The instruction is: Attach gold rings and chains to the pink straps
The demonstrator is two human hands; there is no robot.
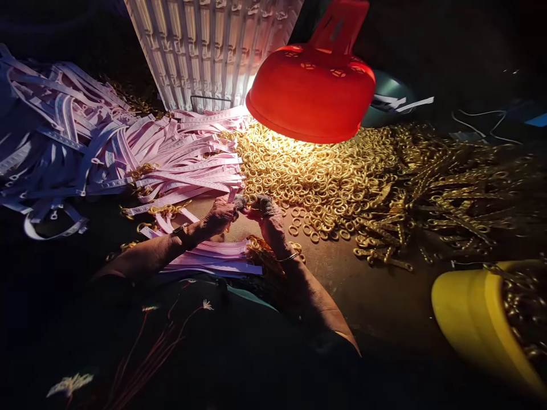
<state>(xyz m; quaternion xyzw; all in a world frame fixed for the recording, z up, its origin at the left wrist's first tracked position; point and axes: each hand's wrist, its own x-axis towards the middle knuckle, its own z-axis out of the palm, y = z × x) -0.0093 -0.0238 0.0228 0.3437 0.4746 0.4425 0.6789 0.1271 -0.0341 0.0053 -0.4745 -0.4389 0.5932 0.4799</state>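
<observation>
Head view, left hand, right hand, rings

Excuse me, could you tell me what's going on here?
A person's left hand and right hand meet at their fingertips beside a heap of gold-coloured rings, next to a pile of pink plastic strips. Whatever they pinch is too small to tell. A red lampshade hangs above, and a yellow tub holds gold-coloured pieces.

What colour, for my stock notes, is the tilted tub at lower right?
The tub is bright yellow, shown best in the head view.
</observation>
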